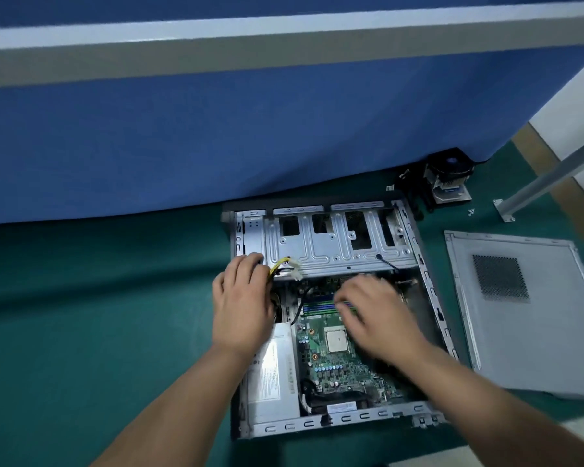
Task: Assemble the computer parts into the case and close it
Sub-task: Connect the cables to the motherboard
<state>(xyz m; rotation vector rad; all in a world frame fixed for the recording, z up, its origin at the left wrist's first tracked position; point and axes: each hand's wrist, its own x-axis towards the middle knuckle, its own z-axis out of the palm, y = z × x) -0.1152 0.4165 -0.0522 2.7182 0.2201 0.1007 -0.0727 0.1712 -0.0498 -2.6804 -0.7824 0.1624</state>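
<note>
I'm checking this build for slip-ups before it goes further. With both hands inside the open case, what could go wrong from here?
1. The right hand works at the memory slots, blurred; a misaligned stick could be forced.
2. The yellow and black cable bundle held by the left hand might snag on the drive cage.
3. The CPU sits bare; the cooler lies outside the case and the side panel is off, so closing early would skip it.
</note>
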